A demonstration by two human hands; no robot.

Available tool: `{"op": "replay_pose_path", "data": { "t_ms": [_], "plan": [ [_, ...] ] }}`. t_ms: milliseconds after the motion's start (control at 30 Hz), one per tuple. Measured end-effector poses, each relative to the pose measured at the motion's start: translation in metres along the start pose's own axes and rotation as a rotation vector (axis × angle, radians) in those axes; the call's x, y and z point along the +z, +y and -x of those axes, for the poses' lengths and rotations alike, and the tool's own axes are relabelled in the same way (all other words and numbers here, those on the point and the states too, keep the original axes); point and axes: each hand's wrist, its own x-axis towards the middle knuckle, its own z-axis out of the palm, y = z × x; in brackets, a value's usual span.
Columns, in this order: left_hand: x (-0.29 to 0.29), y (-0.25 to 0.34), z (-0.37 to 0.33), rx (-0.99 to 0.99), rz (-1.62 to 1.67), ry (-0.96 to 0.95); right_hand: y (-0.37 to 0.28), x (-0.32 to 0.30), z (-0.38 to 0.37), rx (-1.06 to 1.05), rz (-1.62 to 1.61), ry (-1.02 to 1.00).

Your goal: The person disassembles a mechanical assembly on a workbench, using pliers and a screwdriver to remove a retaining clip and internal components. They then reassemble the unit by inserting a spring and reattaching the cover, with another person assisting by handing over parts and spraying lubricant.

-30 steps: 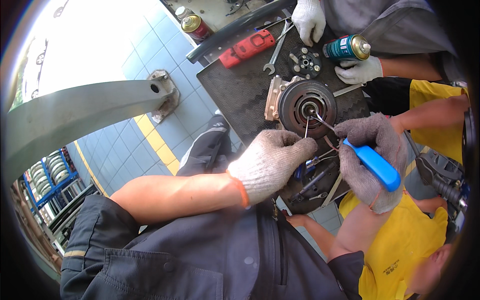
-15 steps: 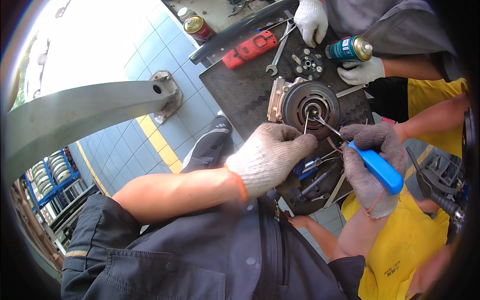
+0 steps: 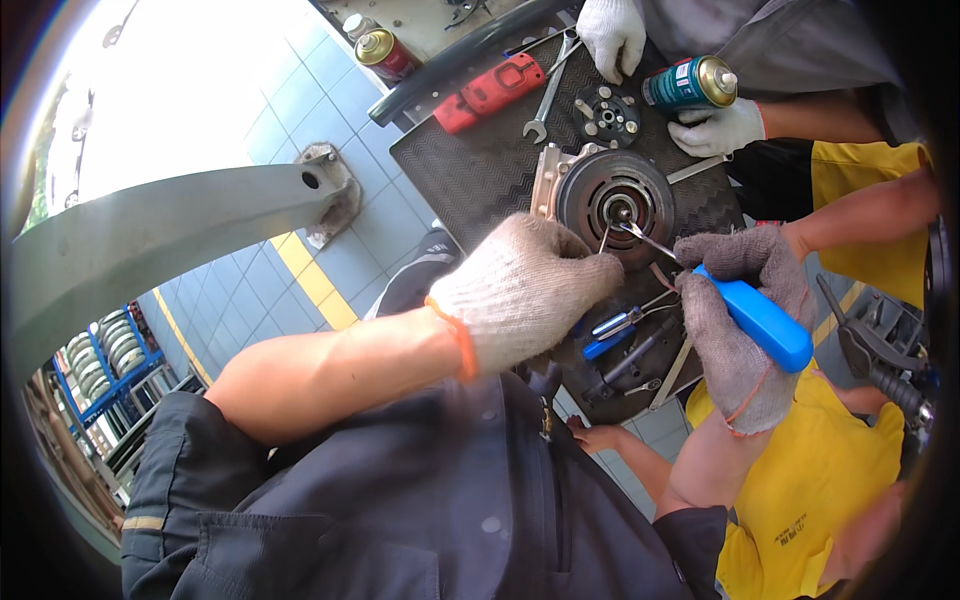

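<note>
A round black grooved pulley (image 3: 574, 207) lies face up on a silver metal housing (image 3: 546, 182). My left hand (image 3: 530, 280), in a pale knit glove, pinches a thin metal rod (image 3: 604, 238) between thumb and fingers. The rod's far end reaches the pulley's hub. My right hand (image 3: 745, 300), in a greyer glove, is wrapped around a blue-handled tool (image 3: 765, 325). Its slim metal shaft (image 3: 652, 243) points left, with the tip at the hub's centre. The tool's exact kind is unclear.
On the ribbed mat (image 3: 440, 165) lie a red tool (image 3: 490, 92), a wrench (image 3: 550, 95), a round clutch plate (image 3: 607, 115) and blue-handled screwdrivers (image 3: 615, 325). A co-worker's gloved hand (image 3: 712, 133) is beside a green spray can (image 3: 690, 83). A grey metal beam (image 3: 170, 225) stands left.
The view has shifted slightly, with the bench appearing a little higher and further left. Both hands keep their grips, and the tool tips stay at the pulley's hub.
</note>
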Motion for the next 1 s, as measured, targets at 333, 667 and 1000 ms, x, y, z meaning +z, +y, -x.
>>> {"op": "replay_pose_path", "data": {
  "t_ms": [333, 667, 1000],
  "plan": [
    [-0.023, 0.025, -0.005, 0.148, -0.523, 0.012, -0.009, 0.003, -0.005, -0.009, 0.071, -0.013],
    [-0.037, 0.034, -0.017, 0.338, -0.804, -0.074, 0.002, 0.004, -0.001, -0.025, -0.056, 0.04],
    [-0.046, 0.044, -0.027, 0.243, -0.845, -0.129, -0.006, 0.011, -0.003, 0.257, -0.329, 0.222]
  ]
}}
